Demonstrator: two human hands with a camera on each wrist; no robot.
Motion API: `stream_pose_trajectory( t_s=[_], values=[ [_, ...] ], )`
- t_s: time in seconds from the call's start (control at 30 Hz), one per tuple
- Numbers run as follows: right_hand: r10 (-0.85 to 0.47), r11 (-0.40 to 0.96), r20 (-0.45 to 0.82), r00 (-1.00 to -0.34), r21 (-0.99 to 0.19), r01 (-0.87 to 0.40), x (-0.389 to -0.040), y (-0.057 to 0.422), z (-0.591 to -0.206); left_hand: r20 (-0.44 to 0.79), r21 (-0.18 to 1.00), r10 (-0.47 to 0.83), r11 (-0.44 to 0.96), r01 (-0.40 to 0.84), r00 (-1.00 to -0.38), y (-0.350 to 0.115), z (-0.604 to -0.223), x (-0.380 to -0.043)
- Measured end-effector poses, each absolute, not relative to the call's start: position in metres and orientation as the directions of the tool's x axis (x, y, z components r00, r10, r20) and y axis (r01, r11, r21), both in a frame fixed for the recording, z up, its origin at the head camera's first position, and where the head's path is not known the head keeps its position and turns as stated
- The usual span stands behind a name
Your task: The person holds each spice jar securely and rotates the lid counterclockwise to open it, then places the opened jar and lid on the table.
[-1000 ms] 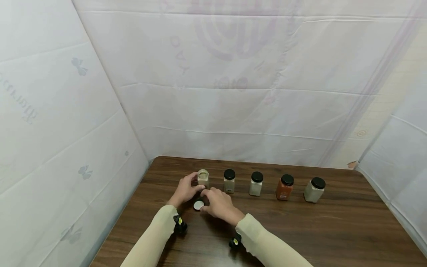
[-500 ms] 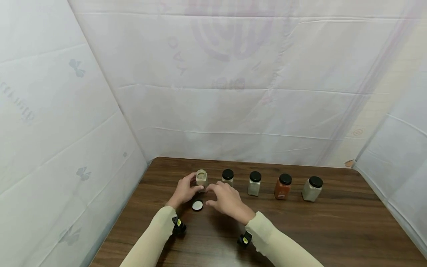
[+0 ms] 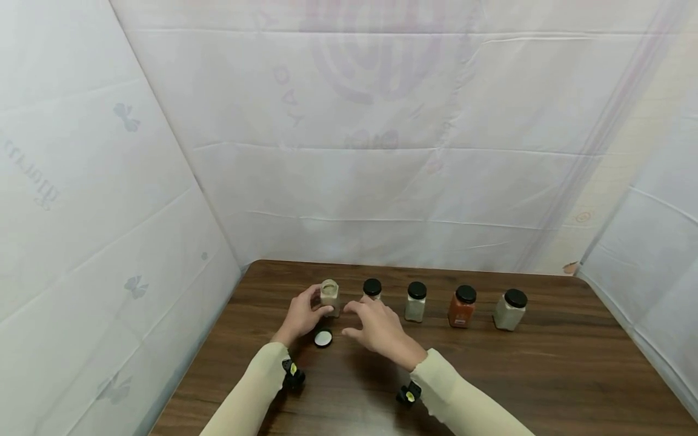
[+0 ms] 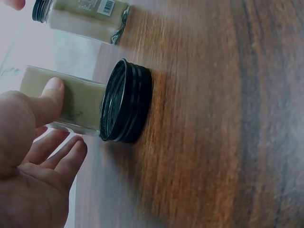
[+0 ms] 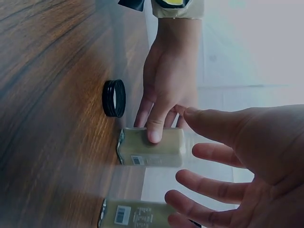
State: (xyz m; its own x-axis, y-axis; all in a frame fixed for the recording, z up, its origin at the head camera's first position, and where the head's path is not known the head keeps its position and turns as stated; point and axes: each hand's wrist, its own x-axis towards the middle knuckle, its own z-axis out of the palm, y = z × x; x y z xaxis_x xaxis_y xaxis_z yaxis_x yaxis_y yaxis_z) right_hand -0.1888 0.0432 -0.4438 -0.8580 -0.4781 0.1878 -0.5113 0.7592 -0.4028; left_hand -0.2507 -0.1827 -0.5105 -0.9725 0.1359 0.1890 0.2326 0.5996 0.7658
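Note:
My left hand point(image 3: 299, 316) grips an open glass jar point(image 3: 329, 301) of pale beige powder at the table's left, thumb on its near side. It stands upright in the head view. In front of it a black screw lid point(image 3: 323, 338) lies on the table, white inside facing up. My right hand point(image 3: 380, 327) hovers to the right of the lid, fingers spread and slightly bent, holding nothing. It hides the lower part of a second jar point(image 3: 373, 287), whose black cap is on. The right wrist view shows that jar's barcode label point(image 5: 122, 215).
Further right on the brown wooden table point(image 3: 534, 375) stand three more capped jars: a pale one point(image 3: 414, 309), an orange-red one point(image 3: 461, 312) and another pale one point(image 3: 509, 316). White sheeting point(image 3: 349, 181) hangs behind and on both sides.
My right hand has moved right, away from the lid and the open jar, and now overlaps the second jar. The left hand stays on its jar; the lid lies where it was.

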Motion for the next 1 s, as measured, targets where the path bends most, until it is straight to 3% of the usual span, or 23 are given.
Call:
stream_pose_trajectory(
  t_s=[1.0],
  values=[
    [-0.358,0.777,0.275,-0.892,-0.443,-0.448,-0.183,0.101,-0.445,0.281,0.797,0.083,0.535,0.281,-0.956,-0.195,-0.494,-0.223]
  ],
)
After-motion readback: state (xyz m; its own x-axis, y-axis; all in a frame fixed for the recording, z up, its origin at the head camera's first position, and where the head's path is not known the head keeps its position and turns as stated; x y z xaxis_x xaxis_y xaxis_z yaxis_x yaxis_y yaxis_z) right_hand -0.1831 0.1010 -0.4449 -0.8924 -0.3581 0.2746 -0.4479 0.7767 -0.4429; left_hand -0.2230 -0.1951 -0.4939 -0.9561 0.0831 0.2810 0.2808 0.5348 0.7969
